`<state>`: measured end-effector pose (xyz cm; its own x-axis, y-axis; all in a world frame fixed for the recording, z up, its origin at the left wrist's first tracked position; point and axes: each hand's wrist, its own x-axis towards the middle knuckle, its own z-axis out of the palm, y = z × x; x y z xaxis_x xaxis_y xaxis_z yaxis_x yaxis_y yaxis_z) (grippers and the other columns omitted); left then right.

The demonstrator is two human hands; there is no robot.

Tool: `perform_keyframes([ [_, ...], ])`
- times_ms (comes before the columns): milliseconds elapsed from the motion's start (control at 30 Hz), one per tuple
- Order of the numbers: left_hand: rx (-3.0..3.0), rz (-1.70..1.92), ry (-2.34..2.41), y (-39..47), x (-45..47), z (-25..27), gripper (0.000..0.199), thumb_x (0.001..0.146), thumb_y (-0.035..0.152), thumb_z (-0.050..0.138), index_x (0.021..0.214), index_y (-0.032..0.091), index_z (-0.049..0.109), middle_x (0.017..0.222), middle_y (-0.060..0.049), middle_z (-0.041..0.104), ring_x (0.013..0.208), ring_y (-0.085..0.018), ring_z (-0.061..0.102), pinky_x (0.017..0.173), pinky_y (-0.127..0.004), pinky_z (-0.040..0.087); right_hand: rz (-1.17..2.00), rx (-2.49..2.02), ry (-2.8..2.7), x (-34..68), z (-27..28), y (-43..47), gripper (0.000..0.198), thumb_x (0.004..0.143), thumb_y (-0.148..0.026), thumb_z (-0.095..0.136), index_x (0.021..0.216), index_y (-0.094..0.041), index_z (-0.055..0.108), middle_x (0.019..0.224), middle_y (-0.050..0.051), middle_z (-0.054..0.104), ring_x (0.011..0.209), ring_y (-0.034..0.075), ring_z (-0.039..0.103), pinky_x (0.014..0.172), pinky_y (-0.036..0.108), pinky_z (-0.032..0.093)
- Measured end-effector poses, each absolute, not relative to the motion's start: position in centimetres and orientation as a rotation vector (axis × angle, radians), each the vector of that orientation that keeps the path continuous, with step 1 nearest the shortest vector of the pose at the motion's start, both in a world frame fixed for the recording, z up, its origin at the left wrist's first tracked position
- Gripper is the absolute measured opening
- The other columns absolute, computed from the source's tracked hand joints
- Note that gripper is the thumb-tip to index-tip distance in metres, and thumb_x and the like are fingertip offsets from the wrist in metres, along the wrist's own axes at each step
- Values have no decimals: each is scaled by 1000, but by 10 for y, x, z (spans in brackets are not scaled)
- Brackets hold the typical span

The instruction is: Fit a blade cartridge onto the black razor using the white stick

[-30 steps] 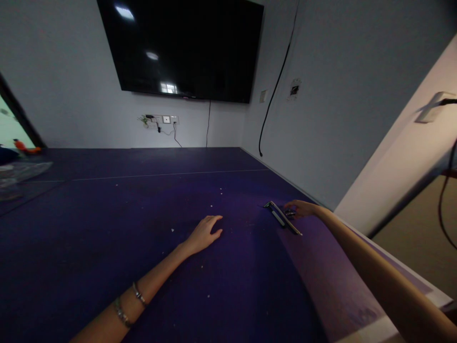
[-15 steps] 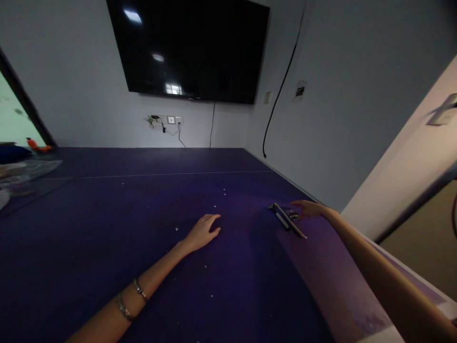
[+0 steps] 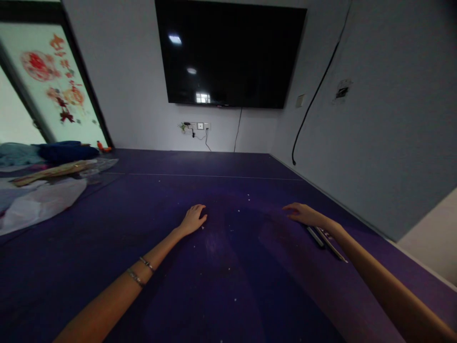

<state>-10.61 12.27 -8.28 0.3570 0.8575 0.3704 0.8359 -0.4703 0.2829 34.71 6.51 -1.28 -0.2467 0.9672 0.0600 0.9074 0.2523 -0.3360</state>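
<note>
My left hand (image 3: 193, 220) rests low over the purple tabletop (image 3: 214, 267), thumb and fingers apart, with nothing in it. Two bracelets (image 3: 135, 276) circle that forearm. On the right, my right hand (image 3: 303, 214) hovers over or lies on the same surface with its fingers stretched to the left; I see nothing between them. Just under its wrist are a slim pencil-like stick (image 3: 333, 247) and a short grey-green bar (image 3: 315, 237). Their far ends are hidden behind the hand and wrist.
White crumbs are scattered about the tabletop. At the left lie clear plastic bags (image 3: 46, 202), a dark blue cloth bundle (image 3: 67, 151) and a small orange object (image 3: 103, 147). A black cable (image 3: 314, 100) hangs down the right wall; a television (image 3: 232, 57) is mounted ahead.
The view has swung left, bringing more of the bags and door into sight. My right hand has passed leftward over the slim items, which stay on the table. My left hand has shifted left.
</note>
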Motion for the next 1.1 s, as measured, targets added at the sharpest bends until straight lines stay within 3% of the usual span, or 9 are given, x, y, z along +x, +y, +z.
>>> perform_keyframes([
  [267,2528,639,1779,128,-143,-89,41,85,29,43,118,7,51,127,-20,50,121,-29,43,101,-43,32,227,-1580,-2206,298,-54,76,41,79,-27,50,115,-11,59,117,15,61,108,25,56,95,35,41],
  [567,2544,551,1813,127,-144,-93,43,88,33,36,121,10,51,133,-17,47,128,-29,36,104,-44,28,20,-1738,-2071,285,-107,71,44,86,-37,42,120,-12,56,130,16,51,122,27,44,100,42,35],
  [1100,2566,514,1784,121,-148,-92,45,88,32,33,123,10,50,136,-16,44,130,-27,33,105,-44,27,-76,-1721,-2073,283,-113,67,44,88,-34,38,121,-13,56,132,14,49,124,26,42,102,42,35],
])
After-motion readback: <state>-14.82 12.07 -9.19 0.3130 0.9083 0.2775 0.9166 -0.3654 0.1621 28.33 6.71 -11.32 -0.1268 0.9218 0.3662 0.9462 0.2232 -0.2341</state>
